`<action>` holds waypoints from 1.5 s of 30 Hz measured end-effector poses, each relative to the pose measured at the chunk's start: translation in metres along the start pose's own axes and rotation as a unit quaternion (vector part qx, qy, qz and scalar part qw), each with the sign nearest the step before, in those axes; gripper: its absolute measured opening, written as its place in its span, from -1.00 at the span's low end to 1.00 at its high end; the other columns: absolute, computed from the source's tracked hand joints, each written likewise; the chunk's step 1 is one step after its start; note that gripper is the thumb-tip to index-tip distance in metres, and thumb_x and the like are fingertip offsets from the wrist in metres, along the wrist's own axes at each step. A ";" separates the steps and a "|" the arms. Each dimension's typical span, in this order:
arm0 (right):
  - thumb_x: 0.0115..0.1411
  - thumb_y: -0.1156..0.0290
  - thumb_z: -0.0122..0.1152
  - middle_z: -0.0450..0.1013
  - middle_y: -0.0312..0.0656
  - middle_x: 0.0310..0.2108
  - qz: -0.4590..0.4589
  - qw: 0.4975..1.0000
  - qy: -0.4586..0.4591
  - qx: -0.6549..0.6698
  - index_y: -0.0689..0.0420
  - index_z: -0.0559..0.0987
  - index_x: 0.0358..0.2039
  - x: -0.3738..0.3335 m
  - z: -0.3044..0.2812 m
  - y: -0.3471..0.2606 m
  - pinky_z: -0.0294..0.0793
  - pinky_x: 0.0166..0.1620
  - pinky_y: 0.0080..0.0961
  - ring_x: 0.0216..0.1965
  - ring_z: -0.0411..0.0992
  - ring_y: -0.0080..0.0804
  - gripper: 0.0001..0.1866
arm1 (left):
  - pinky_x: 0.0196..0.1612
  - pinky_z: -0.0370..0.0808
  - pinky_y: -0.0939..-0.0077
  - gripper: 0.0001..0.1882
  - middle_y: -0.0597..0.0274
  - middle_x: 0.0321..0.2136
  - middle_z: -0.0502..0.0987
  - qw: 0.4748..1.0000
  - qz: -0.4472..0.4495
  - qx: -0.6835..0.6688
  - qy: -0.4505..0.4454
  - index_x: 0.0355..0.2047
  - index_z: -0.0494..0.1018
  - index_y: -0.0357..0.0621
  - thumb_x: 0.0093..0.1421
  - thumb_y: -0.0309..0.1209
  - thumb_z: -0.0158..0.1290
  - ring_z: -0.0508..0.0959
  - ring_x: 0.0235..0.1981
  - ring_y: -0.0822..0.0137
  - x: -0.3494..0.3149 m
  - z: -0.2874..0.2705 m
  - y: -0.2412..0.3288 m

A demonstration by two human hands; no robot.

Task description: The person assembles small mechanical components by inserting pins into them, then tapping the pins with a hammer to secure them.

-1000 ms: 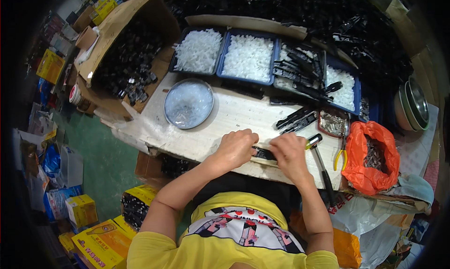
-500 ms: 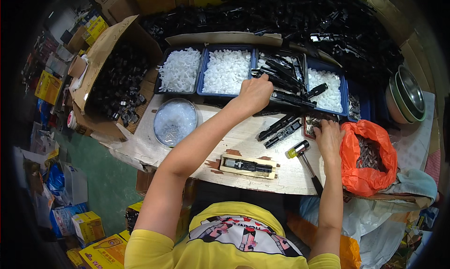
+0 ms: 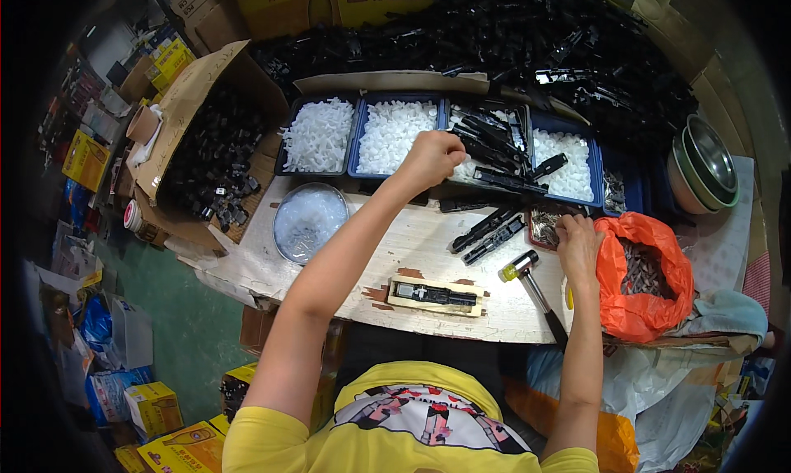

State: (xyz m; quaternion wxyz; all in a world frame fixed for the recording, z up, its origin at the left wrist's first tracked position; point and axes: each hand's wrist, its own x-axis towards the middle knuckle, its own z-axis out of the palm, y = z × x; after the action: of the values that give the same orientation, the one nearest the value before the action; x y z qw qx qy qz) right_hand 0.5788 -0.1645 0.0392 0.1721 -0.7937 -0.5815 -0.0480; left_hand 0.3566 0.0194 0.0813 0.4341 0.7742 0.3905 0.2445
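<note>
The left hand [image 3: 434, 155] stretches forward, curled, contents unclear — right hand [image 3: 578, 241] over metal pieces [image 3: 543, 225], grip hidden.

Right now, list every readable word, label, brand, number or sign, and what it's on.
Wording isn't copied out here, only where it stands:
Yellow carton, back: large print.
Brown carton, upper left: dark print.
Yellow box, lower left: print, partly cut off.
Shirt: lettering too blurred to read.
White tub, left: label too small to read.
</note>
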 end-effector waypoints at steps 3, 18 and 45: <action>-0.03 0.55 0.11 0.37 -0.23 -0.47 -0.028 0.998 0.034 0.040 0.14 0.48 -0.48 -0.004 -0.005 -0.008 0.15 -0.24 -0.27 -0.31 0.30 -0.25 -0.94 | -0.61 0.50 0.61 -0.89 0.11 -0.54 0.48 0.957 -0.066 -0.282 0.008 -0.52 0.42 -0.35 0.07 -0.52 0.02 0.53 -0.58 0.39 -0.021 -0.006 -0.003; -0.12 0.63 0.18 0.35 -0.24 -0.49 -0.241 0.913 -0.024 0.328 0.19 0.49 -0.47 -0.020 -0.035 -0.120 0.23 -0.28 -0.47 -0.38 0.31 -0.33 -0.85 | -0.40 0.56 0.49 -0.89 0.05 -0.39 0.48 0.728 -0.071 -0.674 -0.103 -0.37 0.45 -0.31 0.05 -0.63 0.03 0.55 -0.42 0.30 -0.144 0.028 -0.026; -0.17 0.63 0.18 0.33 -0.23 -0.48 -0.333 0.869 -0.088 0.355 0.15 0.52 -0.42 -0.028 -0.041 -0.136 0.22 -0.31 -0.46 -0.38 0.30 -0.31 -0.78 | -0.41 0.59 0.53 -0.92 0.11 -0.41 0.41 0.802 0.002 -0.590 -0.092 -0.42 0.45 -0.35 0.02 -0.67 0.03 0.55 -0.45 0.31 -0.169 0.026 -0.023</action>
State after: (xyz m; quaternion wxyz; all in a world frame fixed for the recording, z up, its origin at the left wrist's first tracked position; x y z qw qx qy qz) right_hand 0.4476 -0.1672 0.0991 0.3639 -0.4388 -0.8022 0.1776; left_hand 0.2687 -0.1239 0.0422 0.8402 0.3887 0.1273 0.3560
